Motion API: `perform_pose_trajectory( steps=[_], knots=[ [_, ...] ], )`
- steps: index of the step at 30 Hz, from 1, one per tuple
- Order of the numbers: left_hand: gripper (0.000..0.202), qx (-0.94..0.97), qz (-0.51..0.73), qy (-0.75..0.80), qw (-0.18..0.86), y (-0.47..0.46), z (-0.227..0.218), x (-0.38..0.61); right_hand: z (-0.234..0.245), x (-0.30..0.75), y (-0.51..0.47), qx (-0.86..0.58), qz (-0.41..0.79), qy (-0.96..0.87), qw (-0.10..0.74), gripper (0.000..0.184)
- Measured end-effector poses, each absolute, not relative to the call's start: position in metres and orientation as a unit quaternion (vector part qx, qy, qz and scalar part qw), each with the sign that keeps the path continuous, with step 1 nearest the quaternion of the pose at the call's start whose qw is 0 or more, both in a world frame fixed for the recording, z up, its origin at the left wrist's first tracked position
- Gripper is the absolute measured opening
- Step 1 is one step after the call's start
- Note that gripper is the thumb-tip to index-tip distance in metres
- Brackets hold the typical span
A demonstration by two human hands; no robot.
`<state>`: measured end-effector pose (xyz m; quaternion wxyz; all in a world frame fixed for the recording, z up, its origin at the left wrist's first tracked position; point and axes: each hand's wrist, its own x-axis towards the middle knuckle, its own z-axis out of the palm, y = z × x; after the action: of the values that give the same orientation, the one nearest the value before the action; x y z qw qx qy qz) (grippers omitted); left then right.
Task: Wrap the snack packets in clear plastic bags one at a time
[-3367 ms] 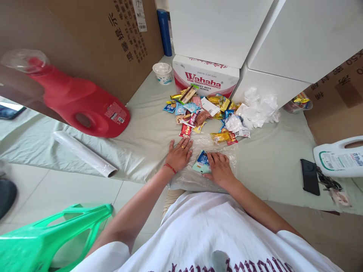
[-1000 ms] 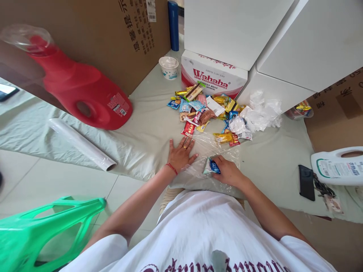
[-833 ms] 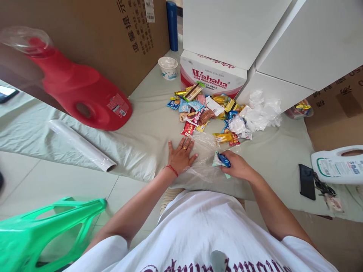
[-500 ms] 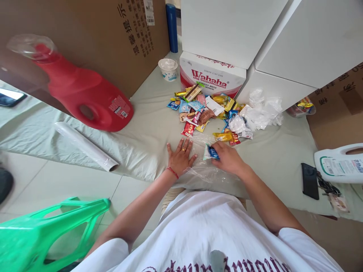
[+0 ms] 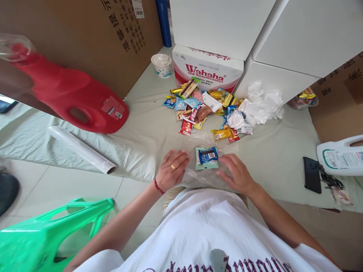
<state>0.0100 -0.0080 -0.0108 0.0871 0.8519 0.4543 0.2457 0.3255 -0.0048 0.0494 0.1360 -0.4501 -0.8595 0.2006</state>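
A pale green snack packet [image 5: 206,164] with a blue packet [image 5: 208,155] on top lies on a sheet of clear plastic film [image 5: 202,176] spread over the pale cloth. My left hand [image 5: 171,172] rests on the film just left of the packets, fingers stretched toward them and a little blurred. My right hand [image 5: 237,176] lies on the film just right of the packets, fingers apart and holding nothing. Neither hand touches the packets.
A pile of several wrapped snacks [image 5: 202,109] and crumpled clear bags [image 5: 262,105] lie beyond, before a Wahaha box [image 5: 208,70]. A red jug [image 5: 70,100] and film roll [image 5: 82,149] are left; a phone [image 5: 311,174] and white jug [image 5: 340,155] right. A green stool [image 5: 51,234] stands near-left.
My right hand has set the two packets down on the film and let go. Both hands have drawn back toward me, one on each side of the packets.
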Motion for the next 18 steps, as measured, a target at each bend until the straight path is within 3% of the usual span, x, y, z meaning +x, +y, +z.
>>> perform_pose_trajectory(
  steps=[3,6,8,11,18],
  knots=[
    [0.066,0.896,0.219,0.341,0.181,-0.017,-0.013,0.005,0.033,0.348,-0.036,-0.409,0.209,-0.88,0.118,0.058],
    [0.085,0.903,0.169,0.341,0.199,-0.024,-0.018,0.005,0.008,0.36,-0.05,-0.414,0.205,-0.882,0.096,0.034],
    [0.078,0.894,0.177,0.362,0.195,-0.025,-0.017,0.006,-0.002,0.362,-0.048,-0.427,0.215,-0.871,0.113,0.025],
    [0.058,0.859,0.233,0.41,0.2,-0.016,-0.005,0.014,0.001,0.36,-0.035,-0.42,0.238,-0.865,0.136,0.025],
    [0.084,0.942,0.064,0.249,0.215,0.041,0.04,0.058,0.023,0.361,-0.015,-0.36,0.253,-0.889,0.131,0.027]
  ],
)
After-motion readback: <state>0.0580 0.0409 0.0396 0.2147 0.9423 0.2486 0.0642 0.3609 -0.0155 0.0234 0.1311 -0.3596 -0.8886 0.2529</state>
